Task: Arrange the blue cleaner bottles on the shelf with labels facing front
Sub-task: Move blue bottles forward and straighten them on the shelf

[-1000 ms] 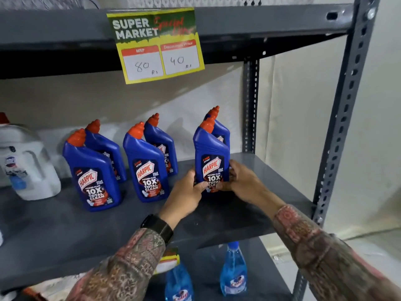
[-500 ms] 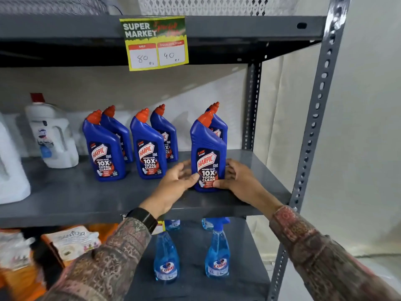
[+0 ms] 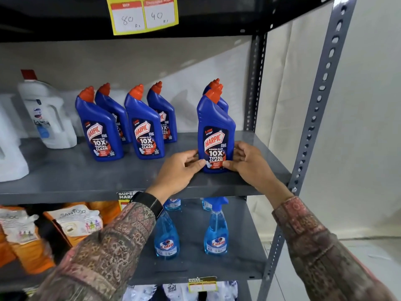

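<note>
Several blue cleaner bottles with orange caps stand on the grey middle shelf [image 3: 65,181]. The rightmost front bottle [image 3: 216,127] stands upright near the shelf's front, label toward me. My left hand [image 3: 180,168] and my right hand [image 3: 247,164] grip its base from either side. A second bottle [image 3: 223,105] is mostly hidden right behind it. To the left stand two front bottles [image 3: 98,129] [image 3: 144,129], labels facing front, each with another bottle [image 3: 112,114] [image 3: 163,114] behind.
White jugs [image 3: 46,114] stand at the shelf's left end. A yellow price tag [image 3: 144,16] hangs from the shelf above. Light-blue spray bottles [image 3: 216,231] stand on the shelf below, with orange pouches [image 3: 73,222] to their left. A grey upright post [image 3: 314,127] bounds the right side.
The view has drawn back and tilted down, showing more of the lower shelves. Both hands stay on the rightmost bottle's base, and it has barely shifted.
</note>
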Tool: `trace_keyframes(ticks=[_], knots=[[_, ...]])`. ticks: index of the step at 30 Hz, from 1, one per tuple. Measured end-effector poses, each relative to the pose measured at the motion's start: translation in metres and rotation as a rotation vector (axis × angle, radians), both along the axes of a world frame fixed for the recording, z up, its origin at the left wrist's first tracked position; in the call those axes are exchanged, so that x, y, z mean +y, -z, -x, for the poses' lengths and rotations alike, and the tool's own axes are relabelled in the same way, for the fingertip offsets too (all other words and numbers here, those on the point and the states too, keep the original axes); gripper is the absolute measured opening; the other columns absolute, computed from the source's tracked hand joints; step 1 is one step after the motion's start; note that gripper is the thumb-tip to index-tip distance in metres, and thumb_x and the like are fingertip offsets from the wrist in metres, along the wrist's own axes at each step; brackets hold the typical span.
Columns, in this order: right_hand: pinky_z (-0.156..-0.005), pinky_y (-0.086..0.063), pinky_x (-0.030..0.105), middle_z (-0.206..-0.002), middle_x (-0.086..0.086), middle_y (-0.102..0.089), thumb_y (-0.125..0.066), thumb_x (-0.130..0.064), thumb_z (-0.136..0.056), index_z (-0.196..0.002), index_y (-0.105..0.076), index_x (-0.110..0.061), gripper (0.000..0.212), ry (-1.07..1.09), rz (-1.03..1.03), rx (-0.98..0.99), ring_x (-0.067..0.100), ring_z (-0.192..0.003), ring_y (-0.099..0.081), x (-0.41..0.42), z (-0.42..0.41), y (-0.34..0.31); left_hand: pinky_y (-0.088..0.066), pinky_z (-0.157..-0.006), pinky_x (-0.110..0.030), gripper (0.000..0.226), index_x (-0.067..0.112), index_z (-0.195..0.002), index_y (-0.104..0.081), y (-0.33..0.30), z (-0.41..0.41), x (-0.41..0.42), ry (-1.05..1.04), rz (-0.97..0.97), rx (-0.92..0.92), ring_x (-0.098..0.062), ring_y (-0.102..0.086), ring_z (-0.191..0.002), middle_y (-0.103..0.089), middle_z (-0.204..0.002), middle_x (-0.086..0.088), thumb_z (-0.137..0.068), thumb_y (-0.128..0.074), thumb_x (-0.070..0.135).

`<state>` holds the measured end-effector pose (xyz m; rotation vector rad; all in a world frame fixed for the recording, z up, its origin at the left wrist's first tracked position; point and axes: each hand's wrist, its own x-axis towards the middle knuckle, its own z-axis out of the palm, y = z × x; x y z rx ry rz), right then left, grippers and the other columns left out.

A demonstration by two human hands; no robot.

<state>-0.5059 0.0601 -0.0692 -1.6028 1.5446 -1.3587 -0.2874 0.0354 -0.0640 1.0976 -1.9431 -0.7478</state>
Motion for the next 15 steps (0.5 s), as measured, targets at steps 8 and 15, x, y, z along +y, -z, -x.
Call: trace_keyframes(ticks=[8, 15], knots=[[-0.099, -0.059, 0.042, -0.129, 0.007, -0.07, -0.082, -0.011, -0.085, -0.137, -0.057, -0.01, 0.057, 0.097, 0.048, 0.048, 0.02, -0.116, -0.069, 0.0053, -0.006, 0.0029, -0.052, -0.106, -0.028, 0.051, 0.022, -0.146, -0.062, 0.0016, 0.0028, 0.0005, -0.033, 0.037, -0.037, -0.005, -0.068, -0.122, -0.074, -0.135, 0.004, -0.097, -0.07, 0.037], [-0.101, -0.058, 0.043, -0.131, 0.006, -0.07, -0.08, -0.013, -0.087, -0.138, -0.057, -0.014, 0.056, 0.118, 0.05, 0.082, 0.02, -0.12, -0.067, 0.0053, -0.0069, 0.003, -0.054, -0.108, -0.035, 0.053, 0.023, -0.145, -0.063, 0.0044, 0.0018, -0.0059, -0.043, 0.059, -0.039, -0.004, -0.069, -0.121, -0.075, -0.133, 0.005, -0.096, -0.07, 0.04]])
